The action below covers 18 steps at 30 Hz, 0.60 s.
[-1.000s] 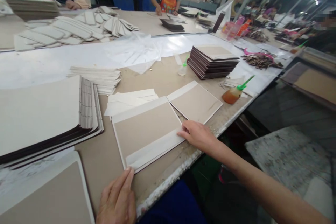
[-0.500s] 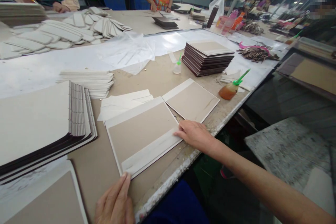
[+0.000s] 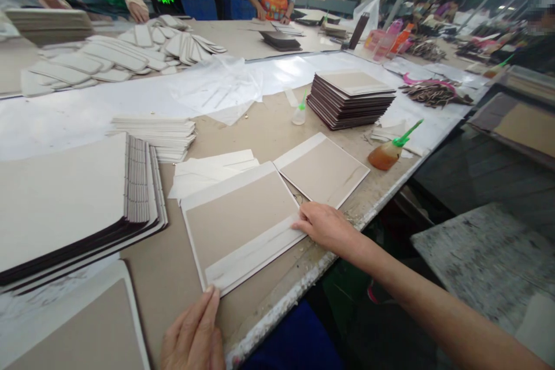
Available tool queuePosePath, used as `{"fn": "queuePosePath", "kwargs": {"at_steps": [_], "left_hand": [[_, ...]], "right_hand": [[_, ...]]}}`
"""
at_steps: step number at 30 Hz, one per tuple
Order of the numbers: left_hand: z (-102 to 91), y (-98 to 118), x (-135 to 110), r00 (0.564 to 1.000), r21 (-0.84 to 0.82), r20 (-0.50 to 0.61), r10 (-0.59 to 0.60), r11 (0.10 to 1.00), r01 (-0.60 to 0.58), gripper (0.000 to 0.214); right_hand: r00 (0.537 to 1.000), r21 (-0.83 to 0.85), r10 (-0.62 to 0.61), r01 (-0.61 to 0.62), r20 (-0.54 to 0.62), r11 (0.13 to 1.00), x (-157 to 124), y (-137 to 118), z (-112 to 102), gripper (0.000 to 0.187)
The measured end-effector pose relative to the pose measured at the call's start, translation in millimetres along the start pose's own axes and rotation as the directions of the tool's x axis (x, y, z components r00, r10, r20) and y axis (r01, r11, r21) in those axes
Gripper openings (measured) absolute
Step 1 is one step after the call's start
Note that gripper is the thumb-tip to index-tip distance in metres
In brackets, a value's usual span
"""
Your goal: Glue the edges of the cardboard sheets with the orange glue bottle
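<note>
A flat beige board panel (image 3: 243, 214) with white borders lies in front of me, a white strip (image 3: 255, 248) along its near side. At the panel's near left corner, my left hand (image 3: 195, 332) rests its stretched fingertips. My right hand (image 3: 323, 225) has its fingers curled at the near right corner, thumb on the white strip. A second, similar panel (image 3: 325, 170) lies just beyond the right hand, close against the first. Loose white paper strips (image 3: 212, 170) lie behind the first panel.
To the left are a stack of large cream boards (image 3: 60, 196) and another beige panel (image 3: 82, 324). Farther back stand a dark-edged stack (image 3: 351, 104), a small clear bottle (image 3: 299, 114) and an amber glue bottle (image 3: 385, 155). The table edge (image 3: 277, 312) runs diagonally. Co-workers stand across the table.
The whole view has shifted slightly, so things sit a little farther right. Both hands keep their places at the panel's corners. The green-sleeved co-worker's hand has lifted.
</note>
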<state>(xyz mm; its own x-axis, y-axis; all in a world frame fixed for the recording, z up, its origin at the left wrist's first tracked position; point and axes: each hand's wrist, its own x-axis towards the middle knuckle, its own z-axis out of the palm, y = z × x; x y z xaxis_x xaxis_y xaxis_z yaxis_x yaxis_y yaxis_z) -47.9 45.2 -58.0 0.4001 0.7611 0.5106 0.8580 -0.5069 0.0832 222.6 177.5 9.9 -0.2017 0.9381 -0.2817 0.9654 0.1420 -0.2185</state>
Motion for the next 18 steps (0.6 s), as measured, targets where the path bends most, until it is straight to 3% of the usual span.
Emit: {"fn": "queuePosePath", "kwargs": {"at_steps": [7,12,16,18], "left_hand": [[1.5,7,1,1.0,0.055,0.002,-0.002,0.998,0.002,0.062],[1.8,12,0,0.995,0.019,0.004,-0.096,0.995,0.096,0.054],[6.5,18,-3,0.982,0.011,-0.023,-0.19,0.982,0.19,0.051],[8.2,21,-3,0.974,0.004,-0.051,-0.221,0.975,0.221,0.049]], "right_hand": [[1.0,-0.026,-0.004,0.003,-0.007,1.0,-2,-6,0,0.017],[0.999,-0.104,0.026,-0.031,-0.046,0.994,-4,-7,1,0.014],[0.974,-0.178,0.115,-0.151,-0.196,0.972,-11,3,0,0.01],[0.944,-0.202,0.026,-0.098,-0.329,0.974,-17,5,2,0.008]]}}
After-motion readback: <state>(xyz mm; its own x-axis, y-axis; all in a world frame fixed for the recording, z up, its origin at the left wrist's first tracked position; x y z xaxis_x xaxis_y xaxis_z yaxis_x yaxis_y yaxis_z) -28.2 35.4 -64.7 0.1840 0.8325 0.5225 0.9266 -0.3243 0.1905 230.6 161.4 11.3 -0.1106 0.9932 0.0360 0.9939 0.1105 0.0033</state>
